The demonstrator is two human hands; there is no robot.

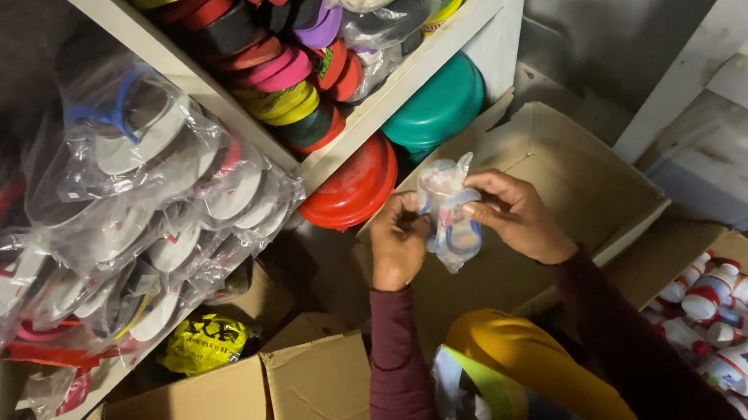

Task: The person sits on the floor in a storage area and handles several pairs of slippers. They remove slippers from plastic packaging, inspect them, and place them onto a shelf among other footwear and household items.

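Fingers of left hand [398,240] & right hand [513,214] pinching clear bagged item [448,211], above cardboard box [564,171]

Both arms are reaching forward in dark maroon sleeves, wrists bent inward. The left hand [398,240] is curling its fingers into a pinching grip, while the right hand [515,214] is facing it, fingertips pressing together close beside.

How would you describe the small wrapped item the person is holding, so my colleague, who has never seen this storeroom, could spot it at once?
Start at the white shelf stacked with coloured lids, then drop to the open cardboard box below it. In front of that box, the left hand and right hand hold a small clear plastic packet between them. Unlike the bagged sandals nearby, it is tiny, bluish and off the shelf.
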